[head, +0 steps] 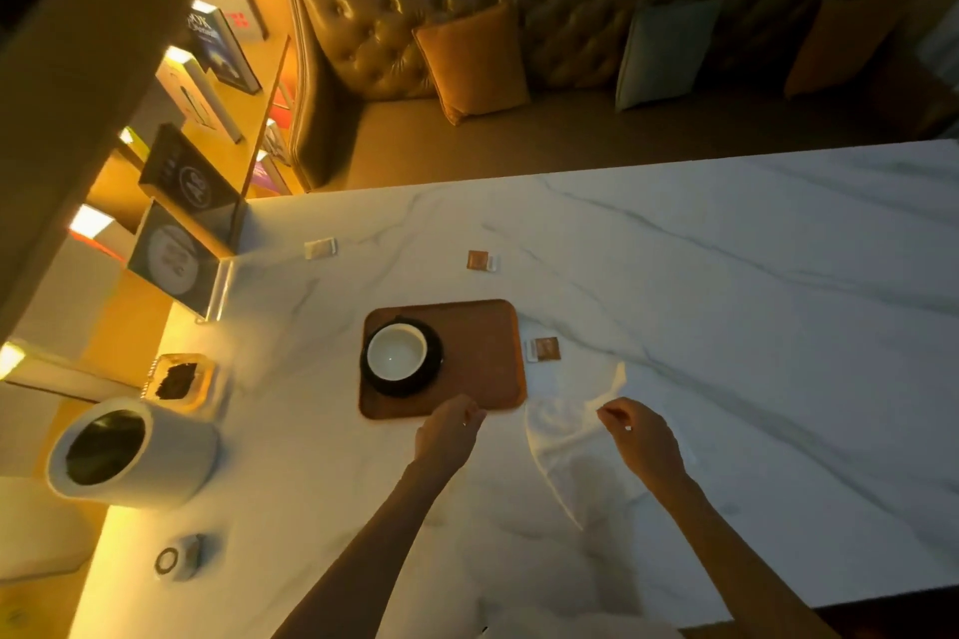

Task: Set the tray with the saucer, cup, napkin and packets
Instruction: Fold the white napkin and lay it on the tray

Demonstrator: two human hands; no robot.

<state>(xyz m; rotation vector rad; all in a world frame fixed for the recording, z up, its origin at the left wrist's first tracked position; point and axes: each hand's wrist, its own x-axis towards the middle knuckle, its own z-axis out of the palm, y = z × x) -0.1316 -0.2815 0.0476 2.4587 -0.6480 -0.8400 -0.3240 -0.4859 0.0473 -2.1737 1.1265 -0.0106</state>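
A brown tray [477, 358] lies on the white marble table. On its left part a white cup [397, 353] stands on a black saucer [402, 381]. A white napkin [565, 426] lies spread on the table right of the tray. My right hand [641, 436] pinches the napkin's raised upper corner. My left hand [451, 428] hovers at the tray's near edge, fingers loosely curled, holding nothing. One brown packet [545, 349] lies just right of the tray, another brown packet [481, 260] behind it. A white packet [320, 248] lies further back left.
At the left stand a white canister [132, 457] lying toward me, a small square dish [179, 379] with dark contents, and a small round object [176, 558]. A menu stand [176, 260] and book shelves line the left side. A tufted bench with cushions [472, 62] runs behind the table.
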